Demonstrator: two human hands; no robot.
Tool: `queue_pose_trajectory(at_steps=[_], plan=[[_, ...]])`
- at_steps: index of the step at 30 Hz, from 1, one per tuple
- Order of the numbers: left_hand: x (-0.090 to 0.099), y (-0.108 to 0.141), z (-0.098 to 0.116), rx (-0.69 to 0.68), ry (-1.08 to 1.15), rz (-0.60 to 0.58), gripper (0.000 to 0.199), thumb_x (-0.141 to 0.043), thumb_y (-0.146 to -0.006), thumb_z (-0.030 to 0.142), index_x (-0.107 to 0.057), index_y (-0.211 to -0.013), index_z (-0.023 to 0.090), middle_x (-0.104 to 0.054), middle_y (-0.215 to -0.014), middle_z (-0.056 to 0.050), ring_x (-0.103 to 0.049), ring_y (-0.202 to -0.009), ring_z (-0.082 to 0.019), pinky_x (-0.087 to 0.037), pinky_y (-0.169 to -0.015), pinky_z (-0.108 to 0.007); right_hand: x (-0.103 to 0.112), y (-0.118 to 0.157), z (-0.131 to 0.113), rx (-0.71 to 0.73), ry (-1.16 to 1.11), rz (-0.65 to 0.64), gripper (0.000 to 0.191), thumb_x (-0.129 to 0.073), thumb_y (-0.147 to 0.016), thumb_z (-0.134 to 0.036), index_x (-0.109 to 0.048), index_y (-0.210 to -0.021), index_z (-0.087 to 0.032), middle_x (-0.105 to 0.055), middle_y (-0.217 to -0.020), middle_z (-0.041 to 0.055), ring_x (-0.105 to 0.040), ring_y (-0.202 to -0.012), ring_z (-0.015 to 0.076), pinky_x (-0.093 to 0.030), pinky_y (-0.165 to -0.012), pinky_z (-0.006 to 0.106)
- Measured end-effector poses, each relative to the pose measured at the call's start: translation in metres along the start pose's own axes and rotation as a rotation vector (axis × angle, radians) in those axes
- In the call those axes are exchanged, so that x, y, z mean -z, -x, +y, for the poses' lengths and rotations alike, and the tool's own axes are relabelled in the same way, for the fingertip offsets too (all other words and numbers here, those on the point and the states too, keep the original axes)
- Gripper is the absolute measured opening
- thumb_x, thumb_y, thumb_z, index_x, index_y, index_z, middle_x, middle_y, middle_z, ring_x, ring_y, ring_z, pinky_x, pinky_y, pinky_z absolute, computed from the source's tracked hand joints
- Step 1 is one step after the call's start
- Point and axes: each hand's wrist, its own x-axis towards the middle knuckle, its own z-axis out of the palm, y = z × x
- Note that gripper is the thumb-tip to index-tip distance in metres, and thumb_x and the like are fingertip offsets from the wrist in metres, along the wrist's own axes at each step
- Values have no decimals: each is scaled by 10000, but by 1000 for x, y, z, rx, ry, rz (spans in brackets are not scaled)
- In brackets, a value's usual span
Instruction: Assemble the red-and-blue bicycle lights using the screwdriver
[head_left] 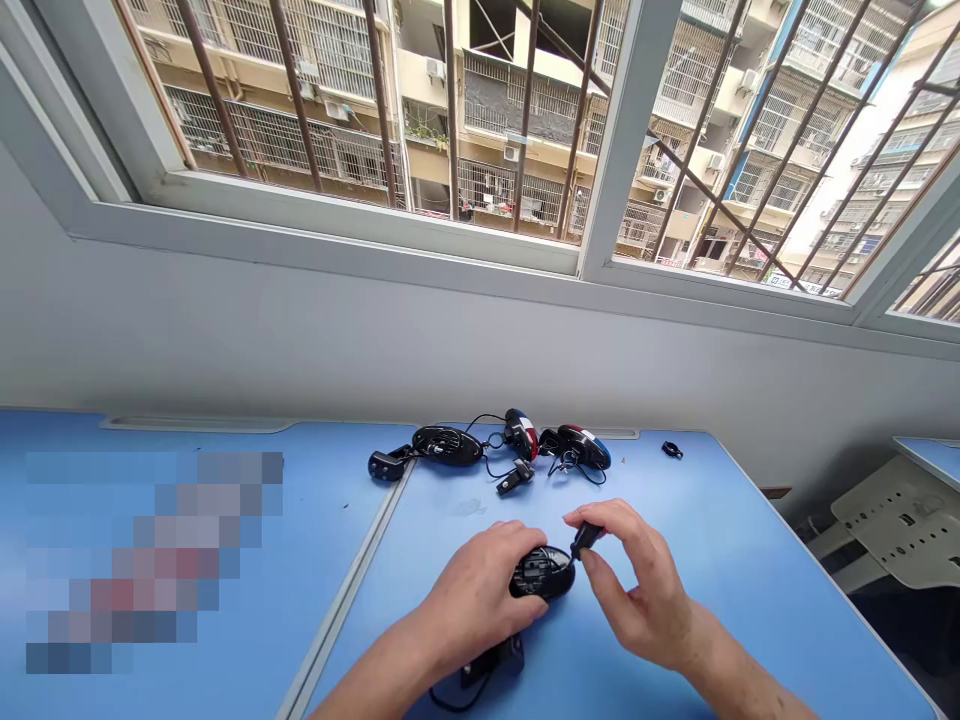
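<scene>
My left hand (491, 575) is closed around a glossy black oval casing (546, 574) with a slotted top, holding it down on the blue table. Between the thumb and fingers of my right hand (637, 590) is a stubby black screwdriver (585, 540). Its thin tip meets the right end of the casing, though the exact contact point is too small to make out. Below my left wrist lies a black block-shaped part (495, 660) with a cord, partly covered by the hand.
Along the back lie several similar units: a black oval one (448, 446), one with a red and white edge (520, 433), and one with a blue edge (585, 448). A small black ring clamp (672, 450) sits at the right. A seam (352, 580) divides the tabletops; a blurred patch covers the left.
</scene>
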Motion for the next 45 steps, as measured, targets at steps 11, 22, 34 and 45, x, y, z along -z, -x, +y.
queue_pose_trajectory(at_steps=[11,22,34,45], plan=[[-1,0,0,4,4,8,337,-579,-648,218,-626,-982,229,-626,-920,-40,-566,-889,-253,-437,-738,-307,-3,3,6,-23,7,39,398,-476,-873,-53,-465,-1227,-233,-645,-944,68,-585,-758,170,-553,-625,328],[-1,1,1,15,4,12,339,-583,-645,203,-620,-982,229,-614,-930,-41,-562,-880,-248,-437,-746,-314,-1,2,3,-8,-42,30,500,-424,-862,0,-429,-1299,-243,-639,-991,82,-610,-854,196,-559,-684,363],[-1,1,0,100,37,100,284,-597,-734,363,-600,-976,214,-589,-938,-56,-554,-910,-268,-446,-742,-329,-1,6,5,-50,-13,95,424,-470,-888,-63,-458,-1275,-236,-659,-986,85,-636,-830,180,-587,-617,302],[2,3,-18,38,309,59,484,-517,-751,219,-522,-1234,204,-604,-1128,-71,-599,-918,-225,-484,-770,-319,-13,17,20,-200,-70,159,403,-502,-888,-98,-464,-1260,-246,-661,-1034,80,-679,-886,169,-627,-664,286]])
